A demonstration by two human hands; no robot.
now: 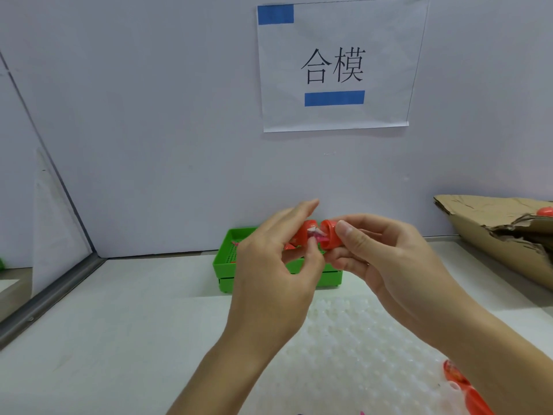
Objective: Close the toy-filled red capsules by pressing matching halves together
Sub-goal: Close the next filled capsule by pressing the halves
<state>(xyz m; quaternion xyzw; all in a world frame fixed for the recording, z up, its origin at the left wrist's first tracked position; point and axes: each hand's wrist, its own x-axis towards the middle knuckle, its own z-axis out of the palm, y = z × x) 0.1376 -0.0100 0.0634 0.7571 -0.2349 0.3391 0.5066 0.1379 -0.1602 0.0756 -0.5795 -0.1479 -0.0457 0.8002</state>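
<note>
White wall fills the head view, and a paper sheet stuck to it carries the printed characters 合模, with one blue tape strip at its top left corner and another under the writing. Below runs a pale table.

Both hands are raised in front of a green tray. The left hand grips one red capsule half, its thumb and lower fingers curled around it while the upper fingers stretch forward. The right hand pinches the other red half, thumb on top and fingers below. The two halves face each other, their rims nearly touching but not joined. A small pink and white toy shows in the gap between them.

A white bumpy tray lies on the table under the forearms. At its right edge sit more red capsules, glossy and rounded. A torn cardboard box stands at right, and another red capsule peeks over its edge.
</note>
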